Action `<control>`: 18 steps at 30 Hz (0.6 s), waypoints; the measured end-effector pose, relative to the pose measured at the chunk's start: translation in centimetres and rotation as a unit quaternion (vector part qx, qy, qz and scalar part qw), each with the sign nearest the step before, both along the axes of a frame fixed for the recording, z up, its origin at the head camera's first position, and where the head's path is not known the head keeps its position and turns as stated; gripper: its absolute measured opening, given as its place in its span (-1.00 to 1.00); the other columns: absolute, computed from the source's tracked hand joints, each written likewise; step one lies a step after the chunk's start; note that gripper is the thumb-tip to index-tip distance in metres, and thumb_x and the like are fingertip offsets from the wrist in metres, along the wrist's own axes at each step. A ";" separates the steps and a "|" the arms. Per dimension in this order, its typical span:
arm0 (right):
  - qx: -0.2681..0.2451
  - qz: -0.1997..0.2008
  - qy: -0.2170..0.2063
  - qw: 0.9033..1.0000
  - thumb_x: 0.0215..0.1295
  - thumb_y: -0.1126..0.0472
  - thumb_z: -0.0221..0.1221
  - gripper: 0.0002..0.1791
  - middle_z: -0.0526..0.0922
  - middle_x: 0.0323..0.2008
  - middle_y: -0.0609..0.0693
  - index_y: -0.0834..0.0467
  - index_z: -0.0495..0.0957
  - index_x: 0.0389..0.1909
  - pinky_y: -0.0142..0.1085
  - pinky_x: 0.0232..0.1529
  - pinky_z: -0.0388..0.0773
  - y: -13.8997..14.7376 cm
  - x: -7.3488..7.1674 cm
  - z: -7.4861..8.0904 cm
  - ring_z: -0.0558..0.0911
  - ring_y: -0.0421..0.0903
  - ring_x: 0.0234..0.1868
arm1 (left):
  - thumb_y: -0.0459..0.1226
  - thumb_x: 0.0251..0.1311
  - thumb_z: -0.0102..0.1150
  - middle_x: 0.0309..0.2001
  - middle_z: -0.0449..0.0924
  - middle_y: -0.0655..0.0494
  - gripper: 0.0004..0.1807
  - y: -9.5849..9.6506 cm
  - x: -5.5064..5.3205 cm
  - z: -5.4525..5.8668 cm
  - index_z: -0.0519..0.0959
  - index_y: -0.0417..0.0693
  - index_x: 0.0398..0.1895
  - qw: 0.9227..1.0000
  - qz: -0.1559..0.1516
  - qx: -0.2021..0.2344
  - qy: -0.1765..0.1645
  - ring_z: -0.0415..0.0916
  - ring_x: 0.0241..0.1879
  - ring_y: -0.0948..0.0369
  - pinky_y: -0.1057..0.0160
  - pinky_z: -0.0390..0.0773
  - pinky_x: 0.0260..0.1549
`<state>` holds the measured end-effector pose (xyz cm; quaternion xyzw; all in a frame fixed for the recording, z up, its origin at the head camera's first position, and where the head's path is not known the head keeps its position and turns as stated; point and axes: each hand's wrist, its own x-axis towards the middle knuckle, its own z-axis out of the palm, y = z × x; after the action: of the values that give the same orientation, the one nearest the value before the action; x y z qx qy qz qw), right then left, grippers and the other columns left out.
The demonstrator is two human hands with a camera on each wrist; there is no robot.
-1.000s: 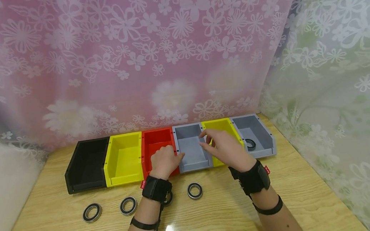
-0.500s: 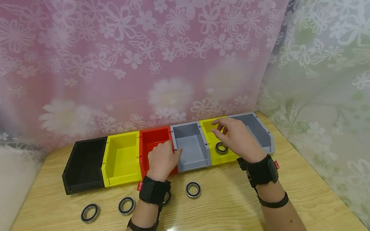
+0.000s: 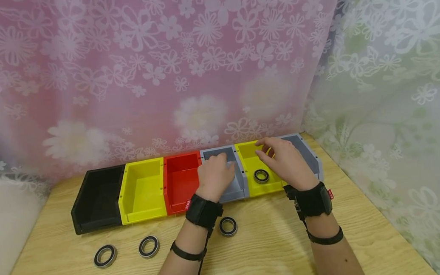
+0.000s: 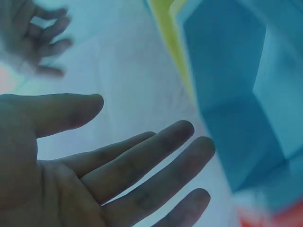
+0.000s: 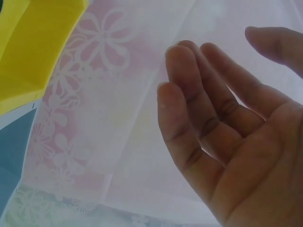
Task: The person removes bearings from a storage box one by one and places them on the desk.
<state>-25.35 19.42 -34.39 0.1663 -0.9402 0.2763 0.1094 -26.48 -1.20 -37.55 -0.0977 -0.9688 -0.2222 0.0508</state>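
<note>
My left hand (image 3: 216, 176) hovers over the grey bin (image 3: 240, 191) in the middle of the row, holding nothing. In the left wrist view its fingers (image 4: 156, 175) are spread and relaxed. Above the right-hand yellow bin (image 3: 250, 163) and the end grey bin (image 3: 306, 150) is my right hand (image 3: 287, 162), its fingers (image 5: 182, 71) gently bent round nothing. A ball bearing (image 3: 261, 176) lies in that yellow bin, just left of the right hand. On the table before the bins lie a right bearing (image 3: 228, 226), a middle bearing (image 3: 149, 246) and a left bearing (image 3: 105, 256).
A black bin (image 3: 99, 197), another yellow bin (image 3: 143, 189) and a red bin (image 3: 183, 187) make up the left part of the row. The bins stand on a wooden table (image 3: 273, 244) against a pink flowered curtain (image 3: 144, 96). A pale curtain (image 3: 390, 112) hangs at the right.
My left hand has moved right, from the red bin to over the middle grey one. My right hand has drawn away rightward, and a bearing now shows in the yellow bin.
</note>
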 end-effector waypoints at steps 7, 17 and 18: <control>-0.005 0.001 0.013 1.000 0.54 0.11 0.18 -0.71 0.69 -0.19 0.05 0.14 0.63 0.14 -0.12 -0.26 0.59 0.1 0.0 0.2 0.64 -0.01 -0.25 | 0.03 0.42 0.22 -0.71 0.29 0.16 -0.49 3.3 -0.7 -2.0 0.51 -0.01 -0.68 0.997 -0.015 -0.058 -0.042 0.44 -0.69 0.15 0.19 0.44 -0.64; -0.004 -0.003 0.013 1.000 0.54 0.10 0.18 -0.70 0.70 -0.19 0.06 0.13 0.63 0.15 -0.11 -0.26 0.59 0.1 0.0 0.0 0.64 0.00 -0.25 | 0.13 0.37 0.24 -0.64 0.42 0.16 -0.52 5.2 -1.7 -3.4 0.60 -0.01 -0.57 0.994 -0.004 -0.090 -0.055 0.45 -0.62 0.19 0.18 0.46 -0.57; -0.004 -0.004 0.013 1.000 0.53 0.10 0.18 -0.70 0.70 -0.19 0.06 0.13 0.64 0.15 -0.12 -0.27 0.59 0.1 0.0 0.0 0.63 0.00 -0.25 | 0.13 0.36 0.26 -0.63 0.42 0.16 -0.53 5.3 -1.8 -3.4 0.61 -0.01 -0.54 0.994 -0.002 -0.094 -0.057 0.46 -0.62 0.19 0.18 0.47 -0.56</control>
<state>-25.39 19.50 -34.37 0.1652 -0.9384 0.2775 0.1231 -28.24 4.09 -40.94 -0.0915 -0.9864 -0.1356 -0.0141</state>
